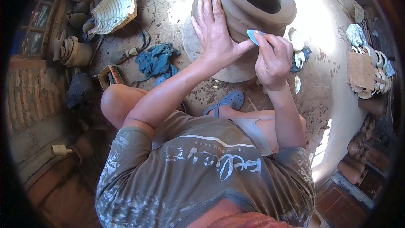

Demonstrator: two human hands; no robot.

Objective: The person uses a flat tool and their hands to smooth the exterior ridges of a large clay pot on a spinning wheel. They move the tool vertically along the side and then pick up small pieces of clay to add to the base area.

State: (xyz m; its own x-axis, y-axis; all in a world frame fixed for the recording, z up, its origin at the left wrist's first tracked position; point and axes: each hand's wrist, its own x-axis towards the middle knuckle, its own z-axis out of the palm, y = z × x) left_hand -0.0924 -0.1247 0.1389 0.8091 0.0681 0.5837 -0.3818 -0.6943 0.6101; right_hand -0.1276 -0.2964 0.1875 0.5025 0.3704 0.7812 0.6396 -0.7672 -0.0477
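Note:
A large grey-brown clay pot with a wide rolled rim and dark mouth stands on a round pale board in front of me. My left hand lies flat against the pot's left side, fingers spread and pointing away from me. A thin light-blue scraper is pinched between the thumb and fingers of my right hand. Its edge is at the pot's wall below the rim, close to my left thumb. Whether that edge touches the clay I cannot tell.
A crumpled blue cloth and a small open box lie to the left. Beyond them is a white ridged piece. Right of the pot sits a small pale bowl. Clay crumbs litter the floor. Several small pots line the right side.

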